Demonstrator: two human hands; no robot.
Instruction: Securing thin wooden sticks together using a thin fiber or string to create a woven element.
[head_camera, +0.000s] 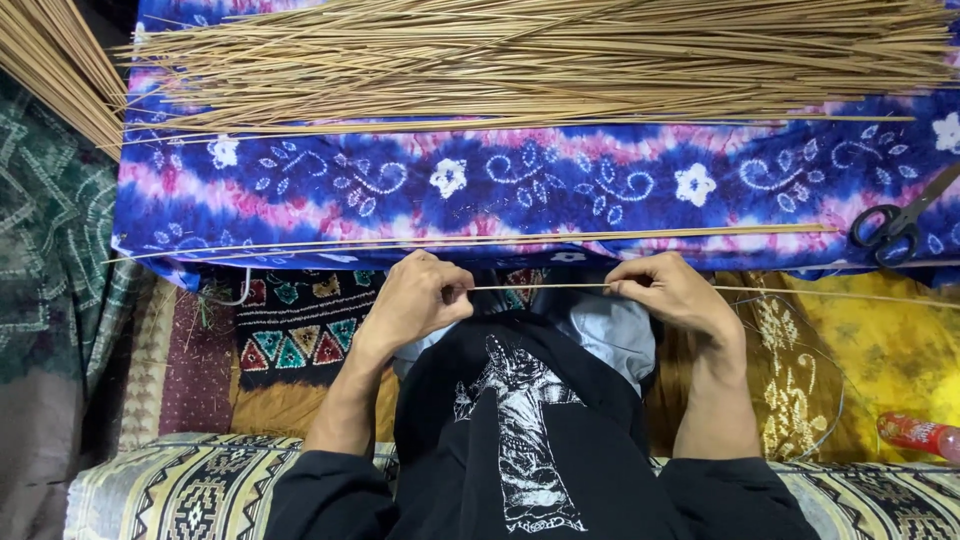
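Head view: the left hand and right hand, fingers closed, pinch a single thin stick held level above the lap, its far end running off to the right. Beyond it, loose sticks lie along the near edge of a blue-and-pink patterned cloth; a large stick pile crosses the top; black scissors rest at right

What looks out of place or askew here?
Little stands out. A red bottle lies on its side on the yellow cloth, and black scissors lie open at the tie-dye cloth's right edge.
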